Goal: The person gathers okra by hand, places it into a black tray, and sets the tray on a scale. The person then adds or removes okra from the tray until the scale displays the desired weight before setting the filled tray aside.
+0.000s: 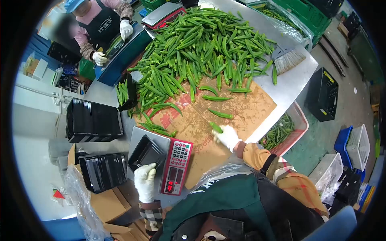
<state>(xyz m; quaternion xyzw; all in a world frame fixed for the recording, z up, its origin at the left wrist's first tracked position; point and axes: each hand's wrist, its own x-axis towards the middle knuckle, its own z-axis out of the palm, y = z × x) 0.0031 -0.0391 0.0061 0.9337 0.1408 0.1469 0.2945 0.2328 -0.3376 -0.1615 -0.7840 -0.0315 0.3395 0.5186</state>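
My left hand [145,181], in a white glove, is at the near rim of a black plastic tray [147,150], its fingers curled at that edge. The tray rests on the platform of a red-and-white digital scale [177,164] with lit red digits. In my gloved right hand [228,137], an okra pod [216,127] is pinched, its tip pointing away from me. Below that hand lies a stained cardboard sheet [213,154] with a few loose pods. A large heap of okra [205,48] covers the far part of the metal table.
Stacks of black trays [94,120] stand at the left. A small brush [287,60] lies at the table's right. A pink crate [297,128] of okra sits below the right edge. Across the table, a gloved co-worker [104,28] handles okra near another scale [165,16].
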